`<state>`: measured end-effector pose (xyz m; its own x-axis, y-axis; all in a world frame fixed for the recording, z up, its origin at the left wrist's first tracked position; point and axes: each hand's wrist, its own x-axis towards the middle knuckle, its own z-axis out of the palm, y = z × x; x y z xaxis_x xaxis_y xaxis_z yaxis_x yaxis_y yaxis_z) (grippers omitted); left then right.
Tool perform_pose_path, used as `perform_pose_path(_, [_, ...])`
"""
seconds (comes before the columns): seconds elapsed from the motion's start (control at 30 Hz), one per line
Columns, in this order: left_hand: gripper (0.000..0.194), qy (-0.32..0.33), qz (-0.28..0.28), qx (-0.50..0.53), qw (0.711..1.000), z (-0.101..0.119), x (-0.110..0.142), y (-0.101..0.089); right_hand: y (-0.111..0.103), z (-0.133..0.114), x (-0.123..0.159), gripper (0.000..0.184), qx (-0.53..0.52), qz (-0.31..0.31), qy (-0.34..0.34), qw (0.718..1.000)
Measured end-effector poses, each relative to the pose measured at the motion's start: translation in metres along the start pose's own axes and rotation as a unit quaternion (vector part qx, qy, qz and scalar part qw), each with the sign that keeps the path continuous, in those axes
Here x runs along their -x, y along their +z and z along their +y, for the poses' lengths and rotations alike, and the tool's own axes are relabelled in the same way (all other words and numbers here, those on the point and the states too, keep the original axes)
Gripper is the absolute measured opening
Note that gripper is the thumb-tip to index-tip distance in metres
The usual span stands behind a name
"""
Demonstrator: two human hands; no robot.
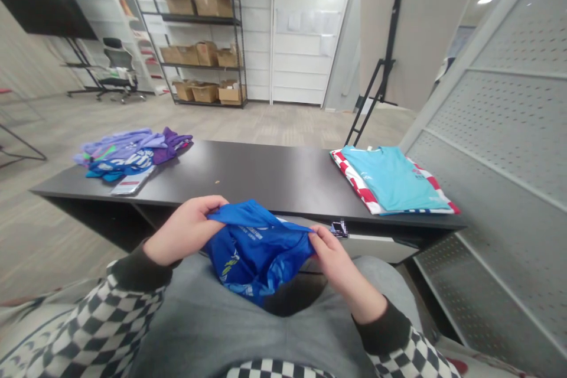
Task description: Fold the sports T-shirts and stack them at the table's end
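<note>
A crumpled blue shirt (252, 254) with white and green print hangs over my lap, just in front of the dark table (266, 177). My left hand (183, 230) is closed, pinching the shirt's upper left edge. My right hand (339, 266) is closed on the fabric's right edge. Both wrists wear dark cuffs below checkered sleeves.
A loose heap of purple and blue garments (128, 153) lies at the table's left end. A folded turquoise shirt (392, 180) rests on a red-and-white one at the right end. A white perforated panel (500, 147) stands to the right. Shelves with cardboard boxes (201, 41) are behind.
</note>
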<state>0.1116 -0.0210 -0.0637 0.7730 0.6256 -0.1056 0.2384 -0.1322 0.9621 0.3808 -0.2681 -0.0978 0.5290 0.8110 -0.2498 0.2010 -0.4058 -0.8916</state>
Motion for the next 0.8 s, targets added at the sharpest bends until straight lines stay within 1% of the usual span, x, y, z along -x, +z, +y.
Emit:
perform_pose_path(0.03, [0.025, -0.007, -0.012, -0.020, 1.000, 0.000, 0.001, -0.007, -0.003, -0.004, -0.002, 0.048, -0.027, -0.001, 0.011, 1.000])
perform_pose_path(0.07, [0.025, -0.011, -0.029, -0.041, 0.999, 0.000, 0.003, -0.014, -0.007, -0.008, -0.003, 0.050, -0.037, -0.017, 0.018, 0.999])
perform_pose_path(0.13, [0.027, -0.019, -0.088, -0.081, 0.993, -0.001, 0.006, -0.027, -0.012, -0.021, -0.001, 0.049, -0.002, -0.080, 0.010, 0.997])
perform_pose_path(0.2, [0.033, -0.030, -0.166, -0.113, 0.979, -0.002, 0.011, -0.038, -0.017, -0.032, 0.003, 0.046, 0.089, -0.155, -0.025, 0.984])
perform_pose_path(0.23, [0.036, -0.034, -0.202, -0.124, 0.971, -0.003, 0.014, -0.043, -0.020, -0.036, 0.005, 0.047, 0.144, -0.188, -0.045, 0.970])
perform_pose_path(0.3, [0.041, -0.031, -0.248, -0.144, 0.958, -0.007, 0.021, -0.049, -0.026, -0.040, 0.007, 0.051, 0.257, -0.230, -0.073, 0.936])
perform_pose_path(0.33, [0.044, -0.025, -0.255, -0.154, 0.954, -0.010, 0.025, -0.051, -0.030, -0.040, 0.007, 0.045, 0.311, -0.234, -0.078, 0.918])
perform_pose_path(0.4, [0.049, -0.015, -0.246, -0.168, 0.954, -0.015, 0.032, -0.051, -0.039, -0.038, 0.005, 0.015, 0.402, -0.212, -0.081, 0.887])
perform_pose_path(0.43, [0.051, -0.009, -0.232, -0.173, 0.957, -0.017, 0.034, -0.051, -0.044, -0.039, 0.003, 0.006, 0.428, -0.190, -0.088, 0.879])
perform_pose_path(0.47, [0.051, -0.001, -0.215, -0.173, 0.961, -0.019, 0.036, -0.051, -0.050, -0.040, 0.001, 0.012, 0.435, -0.163, -0.100, 0.880])
perform_pose_path(0.5, [0.051, 0.010, -0.195, -0.169, 0.966, -0.020, 0.037, -0.051, -0.056, -0.041, -0.002, 0.016, 0.423, -0.134, -0.113, 0.889])
perform_pose_path(0.57, [0.046, 0.039, -0.157, -0.139, 0.977, -0.021, 0.036, -0.052, -0.066, -0.047, -0.011, 0.016, 0.362, -0.075, -0.121, 0.921])
perform_pose_path(0.63, [0.040, 0.055, -0.131, -0.070, 0.987, -0.023, 0.031, -0.056, -0.075, -0.052, -0.023, 0.015, 0.303, -0.008, -0.103, 0.947])
perform_pose_path(0.67, [0.039, 0.048, -0.118, -0.027, 0.991, -0.024, 0.027, -0.057, -0.078, -0.053, -0.032, 0.017, 0.283, 0.024, -0.089, 0.955])
perform_pose_path(0.73, [0.039, 0.027, -0.079, 0.049, 0.995, -0.029, 0.018, -0.060, -0.082, -0.054, -0.050, 0.026, 0.242, 0.071, -0.065, 0.965])
perform_pose_path(0.8, [0.042, 0.016, -0.013, 0.100, 0.995, -0.033, 0.006, -0.061, -0.083, -0.055, -0.070, 0.038, 0.204, 0.086, -0.048, 0.974])
